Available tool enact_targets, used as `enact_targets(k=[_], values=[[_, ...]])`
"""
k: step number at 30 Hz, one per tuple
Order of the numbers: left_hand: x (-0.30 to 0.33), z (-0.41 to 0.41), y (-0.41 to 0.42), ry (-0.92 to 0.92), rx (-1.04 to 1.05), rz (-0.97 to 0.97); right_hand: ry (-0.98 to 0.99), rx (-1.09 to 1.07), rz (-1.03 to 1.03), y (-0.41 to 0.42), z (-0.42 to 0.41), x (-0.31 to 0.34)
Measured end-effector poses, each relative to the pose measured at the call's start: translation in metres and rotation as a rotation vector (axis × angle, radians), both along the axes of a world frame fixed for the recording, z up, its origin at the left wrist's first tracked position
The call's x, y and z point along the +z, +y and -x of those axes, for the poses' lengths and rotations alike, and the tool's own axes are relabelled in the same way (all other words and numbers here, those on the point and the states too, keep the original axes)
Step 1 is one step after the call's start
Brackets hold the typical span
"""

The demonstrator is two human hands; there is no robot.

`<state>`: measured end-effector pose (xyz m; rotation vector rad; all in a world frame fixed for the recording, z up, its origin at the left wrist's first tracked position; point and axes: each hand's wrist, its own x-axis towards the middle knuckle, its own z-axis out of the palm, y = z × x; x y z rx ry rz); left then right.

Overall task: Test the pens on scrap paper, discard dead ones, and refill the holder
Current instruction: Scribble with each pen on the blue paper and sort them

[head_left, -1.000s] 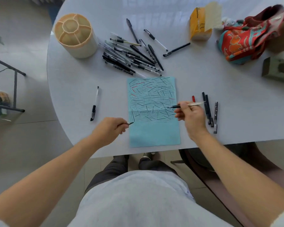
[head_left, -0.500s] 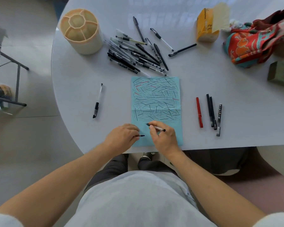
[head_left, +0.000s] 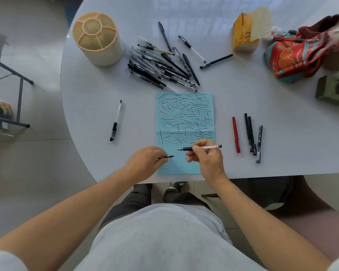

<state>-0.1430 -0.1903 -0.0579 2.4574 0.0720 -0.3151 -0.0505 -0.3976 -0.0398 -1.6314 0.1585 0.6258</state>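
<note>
A light blue scrap paper (head_left: 184, 118), covered with black and red test strokes, lies in front of me. My right hand (head_left: 205, 155) pinches an uncapped clear-barrelled pen (head_left: 201, 147), its tip pointing left over the paper's bare lower part. My left hand (head_left: 145, 161) grips a small black pen cap (head_left: 167, 157) at the paper's left edge. The cream pen holder (head_left: 97, 39) with divided compartments stands at the back left. Several pens (head_left: 160, 63) lie in a pile beside it.
One pen (head_left: 115, 121) lies alone left of the paper. A red pen (head_left: 236, 134) and three dark pens (head_left: 251, 133) lie in a row on the right. A yellow box (head_left: 244, 34), a colourful cloth bag (head_left: 305, 49) and a green box (head_left: 333, 90) sit at the back right.
My right hand drew back from the row of pens on the right to the lower part of the paper. My left hand came in beside it, and the two have now drawn slightly apart.
</note>
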Motion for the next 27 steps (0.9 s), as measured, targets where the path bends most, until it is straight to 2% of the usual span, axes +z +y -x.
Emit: enact_targets(k=[9, 14, 20, 25, 27], values=[[0.013, -0.011, -0.013, 0.009, -0.010, 0.030, 0.102, 0.086, -0.067, 0.002, 0.010, 0.007], [0.017, -0.013, -0.017, 0.025, -0.007, 0.041, 0.151, 0.070, -0.080, 0.004, 0.011, 0.005], [0.024, -0.024, -0.023, 0.000, 0.070, 0.028, 0.121, 0.017, -0.061, 0.017, 0.001, 0.004], [0.022, -0.028, -0.006, 0.028, 0.072, -0.022, 0.098, 0.156, 0.006, 0.030, -0.011, -0.001], [0.018, -0.026, 0.005, 0.035, 0.134, -0.036, 0.101, 0.230, 0.036, 0.041, -0.016, -0.005]])
